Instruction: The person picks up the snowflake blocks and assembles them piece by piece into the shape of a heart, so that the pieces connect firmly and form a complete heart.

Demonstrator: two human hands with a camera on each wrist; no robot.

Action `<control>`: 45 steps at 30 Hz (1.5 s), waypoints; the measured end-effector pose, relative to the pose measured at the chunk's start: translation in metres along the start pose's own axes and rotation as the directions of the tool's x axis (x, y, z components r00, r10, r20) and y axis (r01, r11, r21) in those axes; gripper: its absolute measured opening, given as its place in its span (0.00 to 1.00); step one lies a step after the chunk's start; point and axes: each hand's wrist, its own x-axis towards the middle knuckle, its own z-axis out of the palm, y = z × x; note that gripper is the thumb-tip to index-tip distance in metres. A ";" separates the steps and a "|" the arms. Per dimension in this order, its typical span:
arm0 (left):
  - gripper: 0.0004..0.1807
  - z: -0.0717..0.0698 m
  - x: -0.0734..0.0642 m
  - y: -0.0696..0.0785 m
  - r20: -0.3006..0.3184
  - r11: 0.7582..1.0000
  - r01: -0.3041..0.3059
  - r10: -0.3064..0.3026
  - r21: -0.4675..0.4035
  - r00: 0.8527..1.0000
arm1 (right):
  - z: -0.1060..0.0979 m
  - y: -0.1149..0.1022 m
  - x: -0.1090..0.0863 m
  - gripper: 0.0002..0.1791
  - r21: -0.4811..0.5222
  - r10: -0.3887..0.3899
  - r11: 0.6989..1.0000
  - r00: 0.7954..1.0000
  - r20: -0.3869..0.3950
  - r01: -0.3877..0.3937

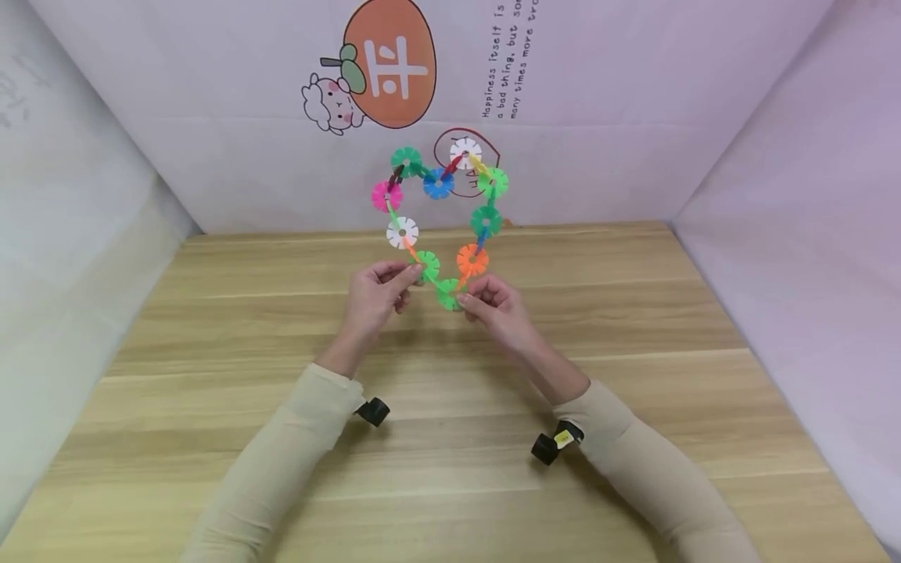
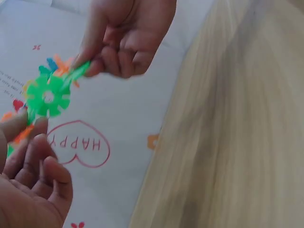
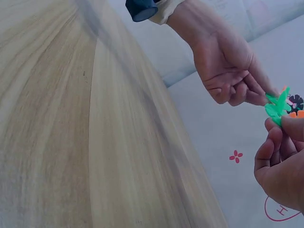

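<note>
A heart-shaped ring of slotted plastic snowflake discs (image 1: 486,222) is held up above the table in the head view, its discs coloured green, white, pink, blue and orange. My left hand (image 1: 376,293) pinches a green disc (image 1: 428,266) at the ring's lower left. At the bottom tip, my right hand (image 1: 503,313) pinches another green disc (image 1: 446,295) between thumb and fingers. Close up in the left wrist view, a green disc (image 2: 35,97) sits between the two hands. Fingers partly cover the gripped pieces in the right wrist view.
A wood-grain table (image 1: 450,469) lies under both hands. Behind it rises a white printed backdrop (image 1: 246,156) with an orange fruit drawing (image 1: 415,47), lettering and a red heart outline. White side panels (image 1: 795,195) flank the table. Small black cameras (image 1: 375,411) are strapped at both wrists.
</note>
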 end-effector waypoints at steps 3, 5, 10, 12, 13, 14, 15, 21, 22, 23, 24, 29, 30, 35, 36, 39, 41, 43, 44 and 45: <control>0.12 -0.011 0.005 0.006 0.023 0.999 -0.001 0.002 -0.032 1.000 | -0.002 0.002 -0.002 0.07 0.005 0.009 1.000 1.000 0.015 -0.009; 0.11 -0.017 0.008 0.010 0.003 0.998 -0.011 0.011 -0.068 1.000 | -0.003 0.004 -0.005 0.08 -0.008 0.017 1.000 1.000 0.023 -0.017; 0.05 -0.025 0.010 0.018 -0.041 0.998 -0.023 0.020 -0.062 0.999 | -0.004 0.007 -0.009 0.08 -0.065 0.024 0.998 0.999 0.038 -0.021; 0.03 -0.026 0.010 0.019 -0.045 0.998 -0.030 0.028 -0.048 0.999 | -0.004 0.007 -0.009 0.06 -0.096 0.027 0.995 0.998 0.049 -0.023; 0.02 -0.026 0.010 0.020 -0.047 0.999 -0.031 0.029 -0.042 0.998 | -0.006 0.006 -0.009 0.04 -0.120 0.031 0.993 0.998 0.058 -0.024; 0.01 -0.026 0.010 0.020 -0.051 0.999 -0.035 0.033 -0.040 0.998 | -0.008 0.005 -0.009 0.02 -0.152 0.041 0.988 0.996 0.074 -0.029; 0.01 -0.026 0.010 0.020 -0.055 0.999 -0.037 0.035 -0.040 0.998 | -0.011 0.003 -0.008 0.02 -0.184 0.056 0.982 0.994 0.096 -0.038; 0.02 -0.030 0.009 0.019 -0.078 0.999 -0.040 0.037 -0.033 0.996 | -0.038 -0.013 0.006 0.15 -0.304 0.118 0.950 0.983 0.137 -0.071; 0.02 -0.030 0.008 0.018 -0.078 0.999 -0.035 0.033 -0.028 0.996 | -0.042 -0.016 0.010 0.16 -0.290 0.111 0.954 0.988 0.112 -0.074; 0.02 -0.031 0.008 0.018 -0.074 0.999 -0.028 0.026 -0.024 0.997 | -0.045 -0.019 0.014 0.16 -0.270 0.097 0.960 0.992 0.084 -0.072; 0.03 -0.031 0.008 0.017 -0.070 1.000 -0.018 0.016 -0.023 0.997 | -0.047 -0.023 0.018 0.17 -0.254 0.078 0.965 0.995 0.056 -0.062; 0.05 -0.031 0.009 0.013 -0.040 0.999 0.032 -0.033 -0.022 0.999 | -0.049 -0.035 0.031 0.15 -0.220 0.029 0.975 0.999 -0.025 -0.034; 0.05 -0.031 0.009 0.012 -0.038 0.999 0.039 -0.040 -0.026 0.998 | -0.049 -0.035 0.033 0.14 -0.216 0.030 0.976 0.999 -0.032 -0.037; 0.02 -0.030 0.009 0.009 -0.039 0.999 0.052 -0.052 -0.004 0.998 | -0.049 -0.034 0.036 0.13 -0.208 0.042 0.977 0.997 -0.061 -0.054; 0.01 -0.030 0.009 0.009 -0.050 0.999 0.054 -0.054 0.003 0.997 | -0.048 -0.034 0.036 0.12 -0.211 0.045 0.976 0.997 -0.068 -0.058; 0.05 -0.031 0.009 0.010 -0.080 0.997 0.071 -0.069 0.017 0.994 | -0.046 -0.033 0.037 0.12 -0.220 0.056 0.973 0.994 -0.089 -0.075; 0.07 -0.031 0.010 0.010 -0.100 0.996 0.085 -0.082 0.021 0.992 | -0.045 -0.033 0.037 0.11 -0.236 0.065 0.968 0.993 -0.101 -0.087; 0.08 -0.031 0.011 0.010 -0.114 0.995 0.096 -0.092 0.032 0.989 | -0.046 -0.031 0.037 0.10 -0.252 0.076 0.962 0.991 -0.107 -0.101; 0.09 -0.032 0.011 0.010 -0.117 0.994 0.102 -0.096 0.047 0.989 | -0.046 -0.030 0.038 0.10 -0.256 0.078 0.961 0.991 -0.108 -0.104; 0.09 -0.032 0.012 0.009 -0.116 0.992 0.109 -0.100 0.069 0.988 | -0.046 -0.029 0.038 0.10 -0.260 0.084 0.959 0.991 -0.109 -0.110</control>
